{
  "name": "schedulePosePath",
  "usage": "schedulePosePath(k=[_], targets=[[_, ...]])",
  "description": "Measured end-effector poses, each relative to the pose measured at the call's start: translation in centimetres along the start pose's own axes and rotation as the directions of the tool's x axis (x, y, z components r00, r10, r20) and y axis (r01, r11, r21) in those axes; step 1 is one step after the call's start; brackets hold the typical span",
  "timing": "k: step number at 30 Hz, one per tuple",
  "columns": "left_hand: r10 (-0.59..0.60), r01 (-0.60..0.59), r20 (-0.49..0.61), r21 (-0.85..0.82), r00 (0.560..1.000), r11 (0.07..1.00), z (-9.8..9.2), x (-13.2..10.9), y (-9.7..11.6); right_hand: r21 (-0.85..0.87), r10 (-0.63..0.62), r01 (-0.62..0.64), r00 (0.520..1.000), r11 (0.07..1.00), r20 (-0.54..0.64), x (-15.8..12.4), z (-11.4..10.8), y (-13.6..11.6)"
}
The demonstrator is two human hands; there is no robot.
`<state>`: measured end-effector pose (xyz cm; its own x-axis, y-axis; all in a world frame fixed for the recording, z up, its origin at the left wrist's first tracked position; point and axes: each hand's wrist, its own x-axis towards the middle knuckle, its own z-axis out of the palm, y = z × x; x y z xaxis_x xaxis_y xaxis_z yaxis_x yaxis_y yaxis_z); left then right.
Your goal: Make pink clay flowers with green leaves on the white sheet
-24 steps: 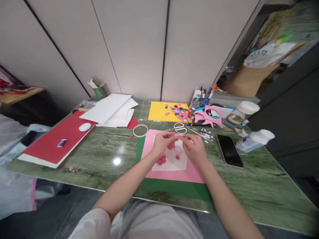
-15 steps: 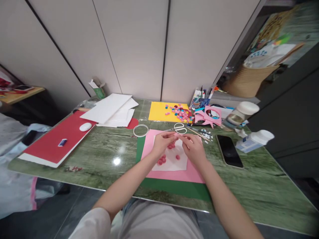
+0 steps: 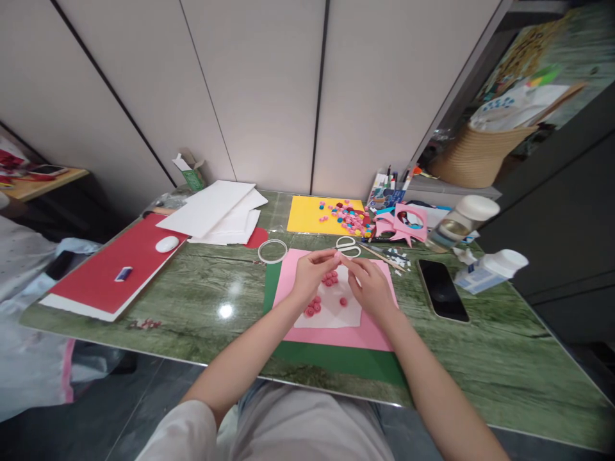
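My left hand and my right hand meet at the fingertips above a white sheet. Pinched between them is a small pink paper roll, partly covered by the fingers. Below, on the sheet, lie a cluster of pink paper rolls, another cluster of rolled paper flowers nearer me, and a single pink roll. The white sheet rests on pink paper, with green paper underneath. White-handled scissors lie just beyond my fingers.
Yellow paper holds many coloured rolls at the back. To the right are a phone, a white bottle and a clear jar. A tape roll, white sheets and a red board lie left. Another person's clothing shows there.
Both hands stay together over the sheet, the fingers shifting slightly around the small pink roll. The view has moved a little; the things on the table keep their places.
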<state>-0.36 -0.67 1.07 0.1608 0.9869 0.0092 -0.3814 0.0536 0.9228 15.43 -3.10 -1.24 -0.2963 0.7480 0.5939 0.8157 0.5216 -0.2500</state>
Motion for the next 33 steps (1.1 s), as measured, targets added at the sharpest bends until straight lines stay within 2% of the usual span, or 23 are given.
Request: schedulePosePath(k=[7,13,18,22,28,33], targets=[[0.03,-0.03,-0.007,0.087,1.0,0.996,-0.2,0.4,-0.4,0.082,0.067,-0.066,0.998,0.994,0.002,0.5,-1.0,-0.9],[0.121,-0.114,-0.032,0.183,0.992,0.977,-0.4,0.4,-0.6,0.28,0.182,-0.23,0.965,0.932,0.186,0.8,-1.4,-2.1],[0.174,-0.151,-0.083,0.231,0.981,0.961,-0.4,0.4,-0.7,0.493,0.299,-0.437,0.893,0.752,0.335,0.9,-1.5,-2.8],[0.186,-0.163,-0.071,0.249,0.98,0.955,-0.4,0.4,-0.7,0.628,0.349,-0.531,0.847,0.569,0.4,1.2,-1.5,-2.8],[0.23,-0.203,-0.07,0.274,0.971,0.94,-0.4,0.4,-0.9,0.753,0.291,-0.594,0.801,0.283,0.523,1.5,-1.8,-2.7],[0.249,-0.217,-0.065,0.314,0.966,0.924,-0.5,0.5,-1.0,0.746,0.233,-0.639,0.767,0.188,0.598,1.4,-2.1,-2.6]])
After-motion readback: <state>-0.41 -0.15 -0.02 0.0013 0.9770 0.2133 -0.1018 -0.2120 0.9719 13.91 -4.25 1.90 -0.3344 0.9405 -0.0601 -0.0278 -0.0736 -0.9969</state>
